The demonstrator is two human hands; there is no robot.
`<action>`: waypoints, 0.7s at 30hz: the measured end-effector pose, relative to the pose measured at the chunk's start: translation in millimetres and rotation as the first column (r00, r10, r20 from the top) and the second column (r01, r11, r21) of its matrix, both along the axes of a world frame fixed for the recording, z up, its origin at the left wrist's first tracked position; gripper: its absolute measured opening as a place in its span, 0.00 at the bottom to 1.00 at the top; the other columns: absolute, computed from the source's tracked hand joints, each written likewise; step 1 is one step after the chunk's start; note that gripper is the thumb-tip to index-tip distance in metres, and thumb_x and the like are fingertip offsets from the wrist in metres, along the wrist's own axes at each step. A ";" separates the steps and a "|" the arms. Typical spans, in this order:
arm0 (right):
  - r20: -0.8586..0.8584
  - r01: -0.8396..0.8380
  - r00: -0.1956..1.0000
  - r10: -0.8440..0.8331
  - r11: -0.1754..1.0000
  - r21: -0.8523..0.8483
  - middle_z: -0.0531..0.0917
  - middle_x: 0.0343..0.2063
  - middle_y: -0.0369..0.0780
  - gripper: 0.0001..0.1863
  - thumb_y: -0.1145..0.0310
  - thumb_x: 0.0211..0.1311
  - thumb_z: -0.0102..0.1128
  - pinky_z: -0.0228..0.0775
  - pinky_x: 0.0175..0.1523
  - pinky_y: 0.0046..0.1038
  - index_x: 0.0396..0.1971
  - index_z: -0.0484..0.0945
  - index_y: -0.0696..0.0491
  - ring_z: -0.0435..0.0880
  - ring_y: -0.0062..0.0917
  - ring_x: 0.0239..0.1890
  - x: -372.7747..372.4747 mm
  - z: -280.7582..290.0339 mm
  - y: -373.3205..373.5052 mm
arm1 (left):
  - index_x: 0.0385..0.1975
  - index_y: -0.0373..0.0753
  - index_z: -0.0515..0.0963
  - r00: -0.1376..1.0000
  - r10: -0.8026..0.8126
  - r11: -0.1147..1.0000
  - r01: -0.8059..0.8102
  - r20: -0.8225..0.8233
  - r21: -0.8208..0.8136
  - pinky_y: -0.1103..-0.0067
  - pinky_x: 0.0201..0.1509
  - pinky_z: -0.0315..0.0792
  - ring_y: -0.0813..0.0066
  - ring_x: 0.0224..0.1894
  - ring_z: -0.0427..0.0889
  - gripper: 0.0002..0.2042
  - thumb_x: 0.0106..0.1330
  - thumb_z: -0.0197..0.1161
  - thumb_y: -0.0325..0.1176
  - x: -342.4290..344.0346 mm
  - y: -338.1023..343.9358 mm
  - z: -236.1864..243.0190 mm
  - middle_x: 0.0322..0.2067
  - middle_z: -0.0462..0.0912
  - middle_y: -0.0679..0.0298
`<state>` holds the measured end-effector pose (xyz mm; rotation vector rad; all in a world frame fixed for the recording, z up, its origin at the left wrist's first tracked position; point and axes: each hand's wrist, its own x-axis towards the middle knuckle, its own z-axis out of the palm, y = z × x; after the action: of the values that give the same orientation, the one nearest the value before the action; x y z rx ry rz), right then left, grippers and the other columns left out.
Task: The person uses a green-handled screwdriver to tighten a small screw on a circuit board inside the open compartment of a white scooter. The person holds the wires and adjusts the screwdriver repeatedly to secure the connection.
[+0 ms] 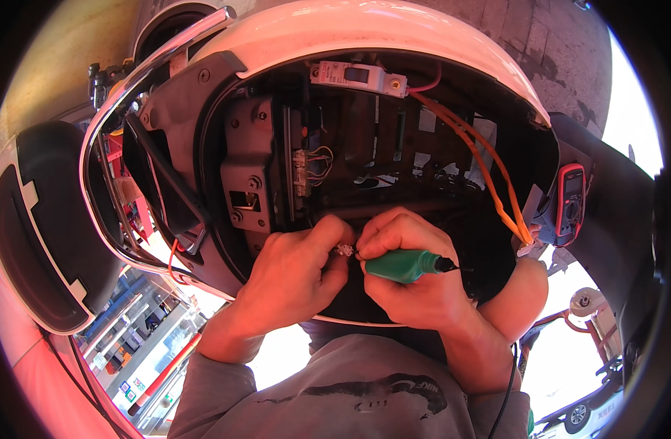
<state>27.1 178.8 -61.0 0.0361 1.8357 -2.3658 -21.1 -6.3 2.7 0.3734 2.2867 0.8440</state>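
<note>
My left hand (299, 269) pinches a small whitish connector (344, 249) between thumb and fingers, over the near edge of an open compartment in a white scooter-like body. Close beside it, my right hand (417, 296) is closed around a green-handled tool (398, 267). Its black end (444, 264) points right, and its other end lies among my fingertips near the connector. I cannot tell the tool's exact kind, nor whether it touches the connector.
A white circuit breaker (359, 77) sits along the compartment's far rim. Orange cables (489, 164) run from it to the right edge. There a red and black multimeter (570, 205) stands. A wired connector block (302, 174) is mounted inside, left of a dark cavity. The black seat (54, 227) is at left.
</note>
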 end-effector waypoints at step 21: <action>0.020 -0.025 0.999 0.025 1.000 0.012 0.83 0.36 0.44 0.16 0.89 0.45 0.66 0.77 0.41 0.26 0.34 0.80 0.56 0.86 0.29 0.37 0.7 0.5 -0.5 | 0.41 0.37 0.75 0.998 -0.035 0.999 0.035 -0.044 -0.004 0.61 0.28 0.77 0.47 0.28 0.86 0.12 0.59 0.65 0.20 -1.0 1.8 1.4 0.28 0.86 0.53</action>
<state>27.8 178.3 -60.5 0.0376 1.8306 -2.3291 -22.2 -4.5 4.0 0.4336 2.3144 0.8219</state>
